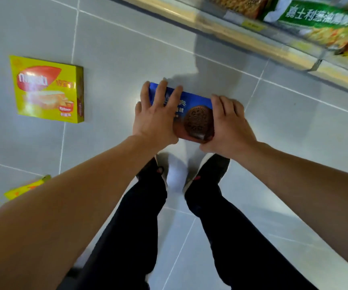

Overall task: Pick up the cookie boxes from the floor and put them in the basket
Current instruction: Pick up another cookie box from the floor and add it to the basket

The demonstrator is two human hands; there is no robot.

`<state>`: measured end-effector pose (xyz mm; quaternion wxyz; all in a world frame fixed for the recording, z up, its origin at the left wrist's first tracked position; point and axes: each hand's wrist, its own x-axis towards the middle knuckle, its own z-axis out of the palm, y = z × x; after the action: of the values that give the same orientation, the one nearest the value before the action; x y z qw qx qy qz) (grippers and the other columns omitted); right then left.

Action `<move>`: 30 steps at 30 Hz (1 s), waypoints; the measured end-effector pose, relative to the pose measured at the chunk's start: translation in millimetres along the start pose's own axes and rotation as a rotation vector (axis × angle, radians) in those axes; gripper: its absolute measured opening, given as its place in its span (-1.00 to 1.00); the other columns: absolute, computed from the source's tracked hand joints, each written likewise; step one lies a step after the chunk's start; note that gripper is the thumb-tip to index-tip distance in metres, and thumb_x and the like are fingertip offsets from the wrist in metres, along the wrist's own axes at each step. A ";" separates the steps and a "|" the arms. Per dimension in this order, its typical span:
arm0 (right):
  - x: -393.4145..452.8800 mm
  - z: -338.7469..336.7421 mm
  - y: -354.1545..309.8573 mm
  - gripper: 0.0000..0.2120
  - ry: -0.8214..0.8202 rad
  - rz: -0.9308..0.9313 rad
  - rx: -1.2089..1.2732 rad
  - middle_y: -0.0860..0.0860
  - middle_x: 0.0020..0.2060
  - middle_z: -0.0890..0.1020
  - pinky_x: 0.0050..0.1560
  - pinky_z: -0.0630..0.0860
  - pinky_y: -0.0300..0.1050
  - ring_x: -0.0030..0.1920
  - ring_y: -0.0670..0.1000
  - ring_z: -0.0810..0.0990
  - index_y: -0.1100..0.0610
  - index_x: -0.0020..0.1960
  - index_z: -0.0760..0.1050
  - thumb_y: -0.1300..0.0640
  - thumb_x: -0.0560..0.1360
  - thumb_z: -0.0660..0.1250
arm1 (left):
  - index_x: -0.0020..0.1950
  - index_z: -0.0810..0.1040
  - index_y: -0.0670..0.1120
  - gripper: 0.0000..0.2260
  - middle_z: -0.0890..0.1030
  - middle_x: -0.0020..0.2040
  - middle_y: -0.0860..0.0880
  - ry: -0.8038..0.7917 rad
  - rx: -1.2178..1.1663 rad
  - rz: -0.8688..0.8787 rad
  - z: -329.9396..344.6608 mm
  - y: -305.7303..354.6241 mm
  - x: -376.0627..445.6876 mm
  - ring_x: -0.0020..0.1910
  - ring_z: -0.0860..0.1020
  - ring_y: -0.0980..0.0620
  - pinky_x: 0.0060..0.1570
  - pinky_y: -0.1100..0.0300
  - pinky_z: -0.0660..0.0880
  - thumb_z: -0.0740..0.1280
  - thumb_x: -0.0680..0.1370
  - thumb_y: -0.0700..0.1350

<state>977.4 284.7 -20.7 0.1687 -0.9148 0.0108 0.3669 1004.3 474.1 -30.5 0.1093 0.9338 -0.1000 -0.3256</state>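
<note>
A blue cookie box (191, 110) with a dark round cookie printed on it is low over the grey tiled floor, just ahead of my feet. My left hand (155, 116) lies over its left end with the fingers spread across the top. My right hand (228, 124) grips the right end, fingers wrapped over the far edge. A yellow cookie box (47, 88) with a red logo lies flat on the floor to the left. Another yellow box (27, 187) peeks out from behind my left forearm. No basket is in view.
A store shelf (252, 38) runs along the upper right, stocked with green and yellow snack packs (319, 21). My legs in black trousers and dark shoes (210, 170) stand below the blue box. Grey floor tiles (127, 49) spread all around.
</note>
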 end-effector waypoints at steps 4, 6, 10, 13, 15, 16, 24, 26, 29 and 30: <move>-102.6 -60.0 -31.5 0.14 -0.004 -0.020 -0.034 0.06 0.39 0.23 0.24 0.45 0.20 0.42 0.20 0.16 0.10 0.52 0.00 -0.15 0.13 0.52 | 0.50 0.01 0.13 -0.01 0.09 0.48 -0.07 -0.017 -0.009 0.008 -70.0 32.4 -91.0 0.47 -0.05 -0.32 0.25 -0.24 0.38 0.51 0.21 0.12; -152.6 -98.3 -49.1 0.15 -0.006 -0.039 -0.026 0.06 0.41 0.21 0.27 0.43 0.18 0.43 0.19 0.14 0.10 0.53 -0.02 -0.16 0.14 0.52 | 0.50 0.02 0.12 -0.03 0.10 0.48 -0.07 -0.004 0.002 0.017 -112.4 50.4 -134.0 0.47 -0.04 -0.32 0.27 -0.22 0.35 0.49 0.22 0.17; -245.9 -174.0 -73.2 0.13 0.018 -0.072 -0.002 0.03 0.44 0.17 0.32 0.37 0.17 0.47 0.18 0.10 0.09 0.54 0.00 -0.22 0.15 0.48 | 0.49 0.05 0.08 0.00 0.13 0.44 -0.08 -0.014 0.002 0.056 -194.1 85.9 -209.4 0.44 0.05 -0.32 0.33 -0.20 0.30 0.46 0.14 0.16; -309.3 -216.5 -85.3 0.12 0.073 -0.064 0.024 0.04 0.49 0.13 0.42 0.27 0.18 0.50 0.20 0.07 0.07 0.54 0.03 -0.28 0.16 0.45 | 0.49 0.09 0.07 0.04 0.17 0.42 -0.10 -0.011 0.019 0.104 -247.3 108.7 -251.0 0.41 0.12 -0.32 0.29 -0.23 0.33 0.42 0.06 0.18; -358.8 -242.2 -91.6 0.10 0.146 -0.042 0.029 0.06 0.53 0.09 0.46 0.19 0.18 0.52 0.21 0.04 0.02 0.56 0.04 -0.33 0.18 0.44 | 0.51 0.07 0.08 0.08 0.14 0.44 -0.10 -0.046 -0.011 0.147 -285.6 128.2 -280.3 0.42 0.07 -0.33 0.32 -0.25 0.30 0.46 0.05 0.18; -379.7 -252.1 -93.9 0.09 0.178 -0.028 0.037 0.07 0.54 0.08 0.48 0.17 0.19 0.53 0.21 0.03 0.00 0.56 0.05 -0.36 0.19 0.44 | 0.51 0.05 0.08 0.11 0.13 0.44 -0.09 -0.073 -0.011 0.166 -303.2 136.3 -291.7 0.42 0.04 -0.32 0.33 -0.25 0.26 0.48 0.05 0.20; -520.0 -295.7 -106.3 0.00 0.338 0.085 0.208 0.07 0.44 0.24 0.41 0.29 0.04 0.45 0.13 0.11 0.01 0.51 0.21 -0.18 0.18 0.55 | 0.55 0.06 -0.02 0.23 0.16 0.47 -0.19 -0.163 0.169 0.448 -395.2 199.6 -372.4 0.47 0.11 -0.21 0.47 -0.11 -0.06 0.31 -0.05 0.43; -545.2 -300.6 -101.7 -0.02 0.362 0.115 0.304 0.07 0.39 0.30 0.41 0.23 -0.03 0.42 0.14 0.17 -0.02 0.48 0.27 -0.17 0.13 0.54 | 0.54 0.12 0.00 0.21 0.16 0.50 -0.18 -0.177 0.122 0.502 -406.1 211.2 -385.8 0.47 0.16 -0.20 0.47 -0.11 0.04 0.26 -0.04 0.48; -579.6 -303.8 -90.8 -0.10 0.396 0.171 0.453 0.07 0.28 0.43 0.35 0.31 -0.09 0.32 0.10 0.35 0.00 0.39 0.39 -0.14 0.09 0.56 | 0.47 0.30 -0.04 0.06 0.27 0.44 -0.14 -0.099 -0.060 0.587 -409.1 222.0 -408.9 0.39 0.33 -0.12 0.39 -0.02 0.29 0.32 0.06 0.44; -590.6 -303.5 -83.5 -0.17 0.390 0.181 0.530 0.05 0.23 0.47 0.27 0.37 -0.10 0.25 0.07 0.42 0.00 0.34 0.44 -0.08 0.12 0.60 | 0.45 0.33 -0.04 0.00 0.30 0.41 -0.11 -0.050 -0.090 0.632 -407.2 226.6 -417.9 0.34 0.37 -0.07 0.36 0.03 0.34 0.36 0.11 0.41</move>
<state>760.6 205.9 607.5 0.3622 -0.8873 0.2191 0.1831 913.7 421.8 586.6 0.2439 0.8424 -0.3734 -0.3024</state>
